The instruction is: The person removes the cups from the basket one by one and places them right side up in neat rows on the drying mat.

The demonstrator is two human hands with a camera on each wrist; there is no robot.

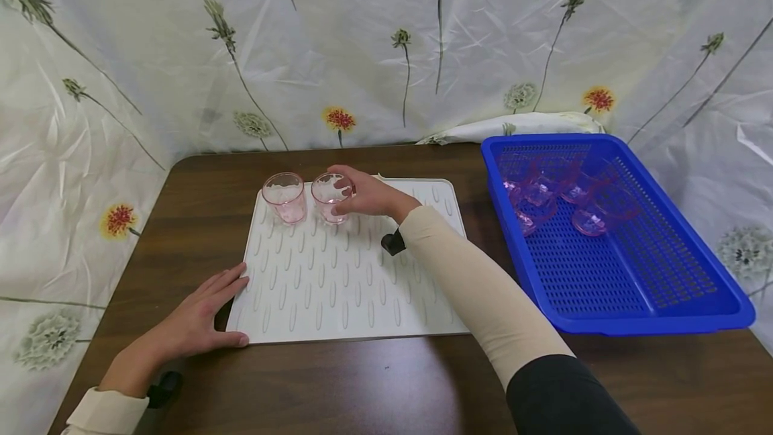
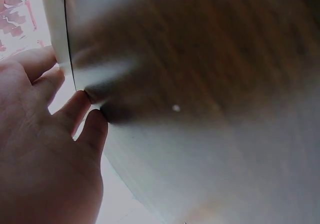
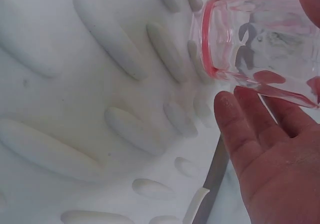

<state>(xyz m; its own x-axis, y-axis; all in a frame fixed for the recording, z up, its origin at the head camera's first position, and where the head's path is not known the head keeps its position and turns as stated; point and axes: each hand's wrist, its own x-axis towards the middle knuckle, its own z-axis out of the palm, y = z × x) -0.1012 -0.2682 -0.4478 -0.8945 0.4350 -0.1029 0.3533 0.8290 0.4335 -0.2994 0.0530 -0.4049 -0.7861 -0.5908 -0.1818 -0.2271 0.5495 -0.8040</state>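
Observation:
My right hand point(image 1: 374, 195) holds a pinkish clear drinking glass point(image 1: 326, 209) near the back edge of a white ridged mat point(image 1: 356, 314). In the right wrist view the thumb is on one side of that glass point(image 3: 235, 38) and the fingers point(image 3: 237, 129) are on the other. Just left of it, a matching glass point(image 1: 286, 207) stands upright at the mat's back left corner. My left hand point(image 1: 192, 319) rests at the mat's left edge, fingers stretched out and thumb at the front corner. In the left wrist view its fingertips point(image 2: 95, 129) touch the mat's edge.
To the right stands a blue plastic basket point(image 1: 658, 324) with several pink glasses point(image 1: 588, 220) in its far left part. The brown wooden table point(image 1: 338, 388) lies under everything. Behind it hangs a white flowered sheet point(image 1: 338, 39), bunched at the basket's back.

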